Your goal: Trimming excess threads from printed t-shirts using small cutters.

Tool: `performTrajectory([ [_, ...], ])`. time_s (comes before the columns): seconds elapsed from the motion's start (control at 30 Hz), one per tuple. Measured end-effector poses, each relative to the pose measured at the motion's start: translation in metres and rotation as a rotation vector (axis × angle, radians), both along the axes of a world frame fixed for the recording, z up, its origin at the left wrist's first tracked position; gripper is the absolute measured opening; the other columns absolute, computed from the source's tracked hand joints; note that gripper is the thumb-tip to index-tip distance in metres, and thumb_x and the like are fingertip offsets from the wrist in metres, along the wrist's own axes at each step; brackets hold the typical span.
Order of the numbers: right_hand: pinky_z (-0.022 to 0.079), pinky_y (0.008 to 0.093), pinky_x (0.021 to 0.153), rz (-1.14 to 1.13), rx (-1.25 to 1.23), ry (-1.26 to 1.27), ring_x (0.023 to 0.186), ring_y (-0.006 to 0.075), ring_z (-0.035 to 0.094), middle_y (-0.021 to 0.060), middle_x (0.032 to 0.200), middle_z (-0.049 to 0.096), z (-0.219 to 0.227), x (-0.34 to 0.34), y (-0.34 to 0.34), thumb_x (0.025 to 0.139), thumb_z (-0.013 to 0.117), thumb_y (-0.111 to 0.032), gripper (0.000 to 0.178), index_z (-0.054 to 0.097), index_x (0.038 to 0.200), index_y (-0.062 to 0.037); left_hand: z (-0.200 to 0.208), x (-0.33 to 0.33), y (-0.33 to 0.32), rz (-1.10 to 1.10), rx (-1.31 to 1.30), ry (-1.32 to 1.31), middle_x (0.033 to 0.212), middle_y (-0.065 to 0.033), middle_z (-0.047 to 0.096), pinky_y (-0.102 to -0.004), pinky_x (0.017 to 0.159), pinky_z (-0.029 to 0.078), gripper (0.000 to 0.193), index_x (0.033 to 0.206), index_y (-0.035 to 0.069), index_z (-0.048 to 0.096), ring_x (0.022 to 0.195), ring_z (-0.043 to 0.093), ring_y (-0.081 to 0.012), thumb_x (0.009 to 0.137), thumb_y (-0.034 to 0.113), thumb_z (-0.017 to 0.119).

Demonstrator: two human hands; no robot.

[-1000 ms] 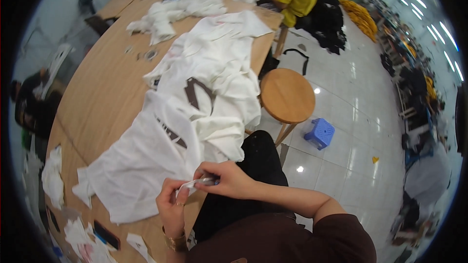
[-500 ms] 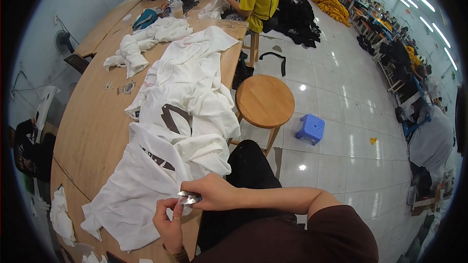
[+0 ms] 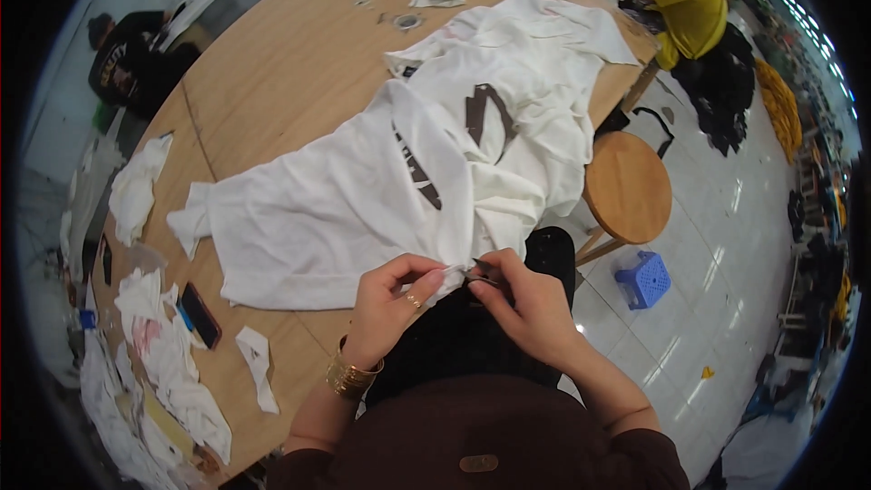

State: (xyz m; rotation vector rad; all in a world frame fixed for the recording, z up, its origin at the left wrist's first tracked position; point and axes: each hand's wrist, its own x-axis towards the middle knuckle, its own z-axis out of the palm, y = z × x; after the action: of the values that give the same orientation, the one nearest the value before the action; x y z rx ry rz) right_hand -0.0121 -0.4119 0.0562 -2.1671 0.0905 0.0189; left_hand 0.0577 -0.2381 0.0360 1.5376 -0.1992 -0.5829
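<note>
A white garment (image 3: 308, 227) with a dark print lies spread over the table, one edge drawn toward my body. My left hand (image 3: 390, 299), with rings and gold bangles at the wrist, pinches a gathered bit of that edge above my lap. In my right hand (image 3: 535, 304) are small thread snips (image 3: 479, 272), their blades right beside the pinched cloth. Whether the blades touch the fabric I cannot tell. Beyond it more white cloth (image 3: 535, 63) with a dark print lies bunched.
White scraps (image 3: 163, 345) and a phone (image 3: 200, 316) lie on the table (image 3: 272, 109) at left. To the right stand a round wooden stool (image 3: 628, 186) and a low blue stool (image 3: 643, 279). A person in yellow (image 3: 691, 9) sits far right; another in black (image 3: 132, 63) is at left.
My view has swung left, bringing the scraps and phone in. My right hand has turned the snips toward the garment's edge, and my left hand now pinches that edge.
</note>
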Motion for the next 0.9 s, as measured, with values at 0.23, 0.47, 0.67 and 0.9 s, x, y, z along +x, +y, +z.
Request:
performTrajectory([
  [0.23,0.046,0.0327,0.056,0.025,-0.048,-0.052,0.068,0.0267,0.062,0.0104,0.077,0.063,-0.0008,-0.0001,0.0071,0.084,0.057,-0.019,0.022,0.049,0.098,-0.0039,0.0009,-0.0020,0.0043,-0.038,-0.007,0.042,0.076,0.0016,0.058,-0.0180,0.061,0.040,0.016,0.093,-0.002,0.061,0.069,0.049,-0.0028,0.086,0.011,0.057],
  [0.47,0.047,0.0324,0.056,0.029,-0.054,-0.050,0.068,0.0266,0.062,0.0103,0.078,0.063,-0.0023,0.0007,0.0091,0.085,0.056,-0.019,0.021,0.049,0.098,-0.0039,0.0003,-0.0024,0.0034,-0.047,-0.025,0.026,0.076,0.0010,0.059,-0.0178,0.062,0.041,0.016,0.093,-0.002,0.061,0.069,0.050,-0.0032,0.086,0.012,0.057],
  [0.67,0.047,0.0328,0.056,0.016,-0.059,-0.061,0.068,0.0266,0.062,0.0107,0.077,0.063,-0.0015,0.0016,0.0102,0.085,0.056,-0.020,0.021,0.049,0.097,-0.0038,0.0008,-0.0021,0.0045,-0.045,-0.021,0.047,0.077,0.0009,0.059,-0.0175,0.062,0.041,0.016,0.093,-0.002,0.061,0.069,0.050,-0.0030,0.086,0.012,0.057],
  [0.9,0.046,0.0328,0.056,0.014,-0.088,-0.072,0.068,0.0263,0.062,0.0103,0.076,0.063,-0.0017,0.0027,0.0102,0.084,0.056,-0.019,0.021,0.049,0.098,-0.0044,-0.0012,-0.0026,0.0040,-0.046,-0.052,0.047,0.077,0.0010,0.058,-0.0174,0.062,0.041,0.016,0.094,-0.002,0.060,0.069,0.050,-0.0030,0.087,0.012,0.056],
])
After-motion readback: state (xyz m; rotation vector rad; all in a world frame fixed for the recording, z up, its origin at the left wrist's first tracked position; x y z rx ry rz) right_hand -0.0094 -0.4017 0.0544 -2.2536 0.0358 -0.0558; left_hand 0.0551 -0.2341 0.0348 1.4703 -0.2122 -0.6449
